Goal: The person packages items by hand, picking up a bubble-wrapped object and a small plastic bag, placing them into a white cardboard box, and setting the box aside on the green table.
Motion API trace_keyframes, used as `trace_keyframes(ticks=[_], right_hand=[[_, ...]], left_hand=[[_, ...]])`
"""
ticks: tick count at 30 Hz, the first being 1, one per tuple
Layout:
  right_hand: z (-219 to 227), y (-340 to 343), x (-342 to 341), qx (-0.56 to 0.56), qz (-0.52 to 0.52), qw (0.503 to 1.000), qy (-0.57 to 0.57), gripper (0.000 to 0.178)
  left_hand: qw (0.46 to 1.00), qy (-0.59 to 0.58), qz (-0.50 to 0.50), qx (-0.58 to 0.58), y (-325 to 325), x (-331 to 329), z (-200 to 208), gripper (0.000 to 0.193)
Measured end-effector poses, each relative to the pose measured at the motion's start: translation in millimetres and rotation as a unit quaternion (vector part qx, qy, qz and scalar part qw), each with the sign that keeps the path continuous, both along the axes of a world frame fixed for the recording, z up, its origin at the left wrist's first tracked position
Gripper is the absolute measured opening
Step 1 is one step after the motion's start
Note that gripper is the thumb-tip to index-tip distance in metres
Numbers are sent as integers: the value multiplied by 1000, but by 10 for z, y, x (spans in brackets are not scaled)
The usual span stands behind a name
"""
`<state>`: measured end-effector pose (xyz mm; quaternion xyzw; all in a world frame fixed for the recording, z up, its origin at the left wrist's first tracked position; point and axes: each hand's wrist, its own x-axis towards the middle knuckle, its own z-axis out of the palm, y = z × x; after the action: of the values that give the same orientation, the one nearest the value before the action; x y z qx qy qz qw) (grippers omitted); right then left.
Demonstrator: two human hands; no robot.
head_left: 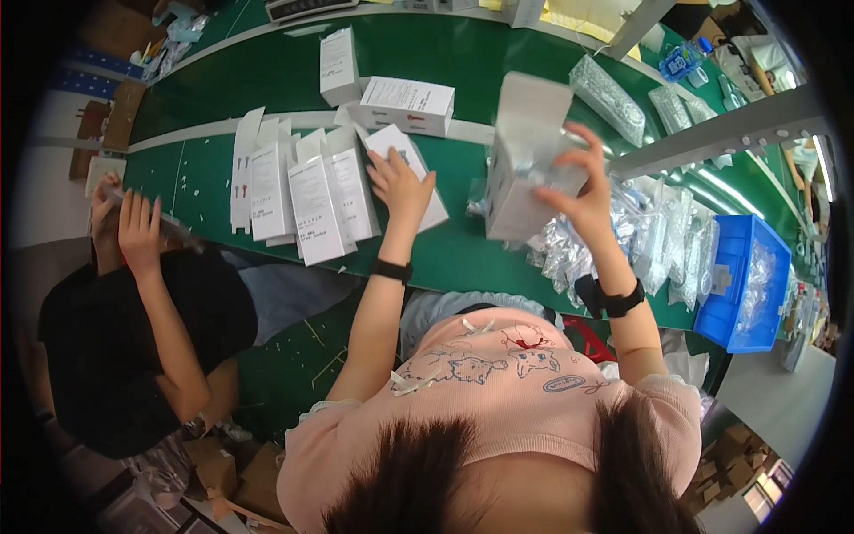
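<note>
Right fingers (pixel 587 141) grip open box (pixel 514 210) — left fingers (pixel 397 166) spread on carton (pixel 387 137) — bin (pixel 717 314) holds packets (pixel 758 276).

A green table (pixel 249 80) stretched across the room, with a grey metal beam (pixel 712 135) slanting over its right side. Pale scraps (pixel 331 367) littered the green floor (pixel 276 392); bright light streaks (pixel 734 192) gleamed at right.

Green workbench (pixel 458 258), white cartons (pixel 318 209) overlapping, clear packets (pixel 654 222) heaped, blue bin (pixel 722 316) at right.
</note>
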<state>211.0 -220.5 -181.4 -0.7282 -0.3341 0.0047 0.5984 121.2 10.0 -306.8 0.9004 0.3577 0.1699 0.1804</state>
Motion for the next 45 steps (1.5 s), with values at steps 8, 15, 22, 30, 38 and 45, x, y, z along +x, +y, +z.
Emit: trace_keyframes(ticks=[8, 15, 22, 30, 38, 45], right_hand=[[-371, 741, 1186, 3, -95, 991, -96, 38], [-770, 1213, 1033, -18, -53, 994, -96, 42], [-657, 838, 1072, 17, 15, 992, -122, 58], [-1352, 99, 2363, -549, -267, 776, -157, 76], [-1155, -28, 2201, -586, -192, 772, -154, 81], [9, -440, 916, 248, -199, 934, 164, 54]], left_hand=[[979, -5, -77, -188, -314, -426, 271, 90], [975, 36, -90, -199, -419, -525, 315, 92], [983, 144, -47, -105, -506, -343, 147, 91], [983, 34, -106, -147, -591, -382, 502, 84], [934, -98, -294, -178, -581, -209, 916, 74], [902, -147, -285, -288, -867, -129, 548, 66]])
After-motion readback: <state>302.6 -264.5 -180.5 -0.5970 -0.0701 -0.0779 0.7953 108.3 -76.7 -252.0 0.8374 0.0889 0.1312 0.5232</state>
